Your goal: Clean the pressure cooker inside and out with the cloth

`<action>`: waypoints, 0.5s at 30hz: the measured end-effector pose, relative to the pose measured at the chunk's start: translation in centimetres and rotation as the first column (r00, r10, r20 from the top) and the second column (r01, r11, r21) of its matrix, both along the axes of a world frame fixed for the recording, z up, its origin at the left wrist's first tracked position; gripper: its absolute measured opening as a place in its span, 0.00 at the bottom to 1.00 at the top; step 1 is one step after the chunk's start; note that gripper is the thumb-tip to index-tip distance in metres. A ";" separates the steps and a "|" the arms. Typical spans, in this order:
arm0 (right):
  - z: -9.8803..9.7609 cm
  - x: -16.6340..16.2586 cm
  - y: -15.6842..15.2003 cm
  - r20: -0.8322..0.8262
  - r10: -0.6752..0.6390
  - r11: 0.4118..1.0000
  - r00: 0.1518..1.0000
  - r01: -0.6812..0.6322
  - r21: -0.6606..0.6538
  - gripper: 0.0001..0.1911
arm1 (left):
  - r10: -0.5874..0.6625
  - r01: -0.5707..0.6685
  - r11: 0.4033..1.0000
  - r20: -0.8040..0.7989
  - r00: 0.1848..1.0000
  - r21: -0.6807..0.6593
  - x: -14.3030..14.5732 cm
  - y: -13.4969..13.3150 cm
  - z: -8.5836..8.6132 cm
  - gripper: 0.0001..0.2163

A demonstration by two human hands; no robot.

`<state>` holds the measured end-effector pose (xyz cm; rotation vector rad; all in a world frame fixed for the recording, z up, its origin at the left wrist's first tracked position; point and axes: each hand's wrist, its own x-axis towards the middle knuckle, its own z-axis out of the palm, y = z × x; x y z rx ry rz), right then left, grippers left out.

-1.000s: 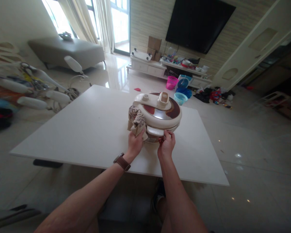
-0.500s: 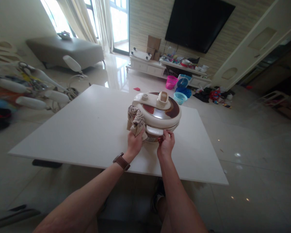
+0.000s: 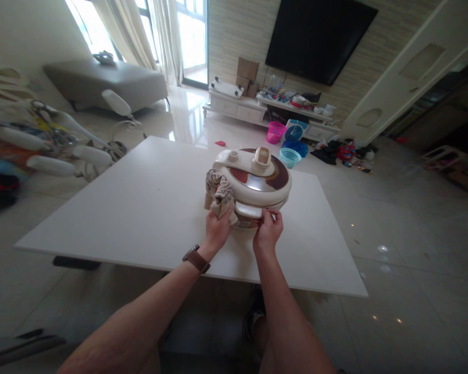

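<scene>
A cream and brown electric pressure cooker (image 3: pixel 257 182) stands on the white table (image 3: pixel 140 208), its lid on. My left hand (image 3: pixel 217 228) is closed around a brown patterned cloth (image 3: pixel 219 195) pressed against the cooker's left side. My right hand (image 3: pixel 268 230) grips the cooker's front, just under the cream front handle, fingers curled on its lower rim. A brown watch is on my left wrist.
Beyond the table are pink and blue baskets (image 3: pixel 288 140) on the floor, a low TV cabinet (image 3: pixel 269 111) with clutter, and a wall TV (image 3: pixel 320 36). A grey sofa (image 3: pixel 105 83) and a drying rack with clothes (image 3: pixel 42 145) are at left.
My right hand's fingers have shifted up slightly on the cooker's front. The left hand with the cloth has barely moved.
</scene>
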<state>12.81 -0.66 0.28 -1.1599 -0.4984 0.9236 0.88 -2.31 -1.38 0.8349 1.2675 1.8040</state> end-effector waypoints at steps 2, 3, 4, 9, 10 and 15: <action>-0.1 -0.2 0.0 0.021 -0.027 0.999 0.999 0.027 0.019 0.18 | 0.008 -0.008 1.000 0.015 1.000 0.005 0.2 0.0 0.0 0.19; -0.2 -0.3 -0.2 0.025 -0.037 0.999 0.999 0.036 0.025 0.17 | 0.014 -0.015 1.000 0.028 1.000 0.008 0.3 0.0 0.0 0.19; -0.2 -0.5 -0.3 0.028 -0.044 0.999 0.999 0.043 0.028 0.17 | 0.022 -0.022 1.000 0.040 0.999 0.009 0.4 0.0 -0.1 0.18; -0.7 -2.5 -2.2 0.058 -0.049 0.999 0.997 0.048 0.014 0.16 | 0.042 -0.041 0.999 0.056 0.998 -0.013 -0.4 0.3 0.1 0.18; -0.8 -3.0 -2.7 0.064 -0.045 0.999 0.997 0.045 0.009 0.16 | 0.044 -0.043 0.999 0.064 0.997 -0.018 -0.8 0.5 0.2 0.18; -0.9 -5.4 -4.0 0.073 0.083 0.996 0.994 -0.082 -0.019 0.23 | 0.047 -0.037 0.997 0.157 0.987 -0.069 -3.6 1.9 0.7 0.19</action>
